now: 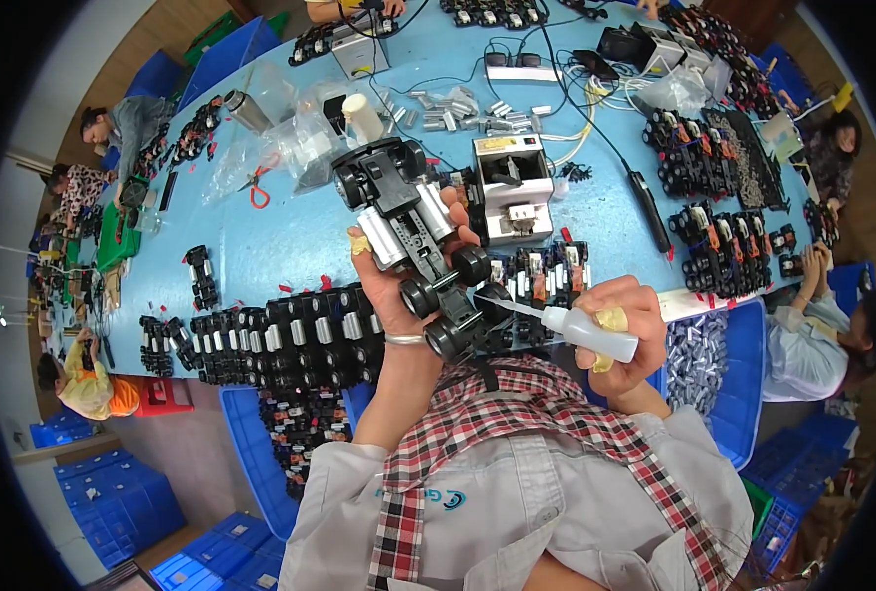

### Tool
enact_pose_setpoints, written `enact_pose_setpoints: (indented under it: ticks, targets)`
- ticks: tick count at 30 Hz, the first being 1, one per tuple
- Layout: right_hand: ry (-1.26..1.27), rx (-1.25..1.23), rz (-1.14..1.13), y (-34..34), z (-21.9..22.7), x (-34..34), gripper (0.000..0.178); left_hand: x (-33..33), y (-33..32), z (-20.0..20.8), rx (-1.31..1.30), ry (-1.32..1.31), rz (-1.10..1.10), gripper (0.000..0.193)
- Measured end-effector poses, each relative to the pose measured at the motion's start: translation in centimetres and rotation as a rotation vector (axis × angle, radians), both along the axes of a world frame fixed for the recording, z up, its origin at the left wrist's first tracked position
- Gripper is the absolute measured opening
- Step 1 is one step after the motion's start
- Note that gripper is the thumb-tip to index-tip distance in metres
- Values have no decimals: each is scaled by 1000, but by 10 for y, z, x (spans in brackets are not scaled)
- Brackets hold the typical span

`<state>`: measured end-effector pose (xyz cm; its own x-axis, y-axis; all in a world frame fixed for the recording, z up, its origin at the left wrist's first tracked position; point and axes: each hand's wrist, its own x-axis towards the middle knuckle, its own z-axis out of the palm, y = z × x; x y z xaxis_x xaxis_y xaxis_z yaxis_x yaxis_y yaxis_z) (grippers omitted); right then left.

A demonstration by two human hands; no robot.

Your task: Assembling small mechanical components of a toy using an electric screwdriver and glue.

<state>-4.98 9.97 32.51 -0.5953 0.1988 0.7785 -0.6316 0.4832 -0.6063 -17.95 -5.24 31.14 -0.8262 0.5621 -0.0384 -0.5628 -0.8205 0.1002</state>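
Gripped in my left hand [391, 295] is a black toy truck chassis [413, 222] with several wheels and silver cylinders along its sides. Its far end points up and left, its near wheels toward me. My right hand [627, 340] squeezes around a small translucent glue bottle [593, 333], whose thin nozzle reaches left to the chassis's near wheels. Whether the tip touches cannot be told. Yellow tape wraps fingers on both hands. Just beyond the chassis stands a cream-coloured bench machine [513, 187].
Finished-looking rows of chassis [280, 335] line the near left edge; more truck bodies [721, 246] stand at right. Red scissors [259, 187], loose silver cylinders [487, 113] and a black corded tool [648, 209] lie on the blue table [187, 212]. A blue bin [750, 394] holds silver cylinders. Other people work around.
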Motion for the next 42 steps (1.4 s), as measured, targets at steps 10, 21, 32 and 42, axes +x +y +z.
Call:
enact_pose_setpoints:
  ticks: [10,21,32,42]
  targets:
    - [-12,18,-14,0,2,5,36,4,3,-1,-91,127,57,85]
    - [16,-7,-11,0,2,6,36,6,4,2,-70,158,66,85]
    - [-6,-145,1,5,6,15,37,3,1,7,-114,377,142,94]
    - [-64,-57,49,8,6,16,35,-6,-5,16,97,447,28,90]
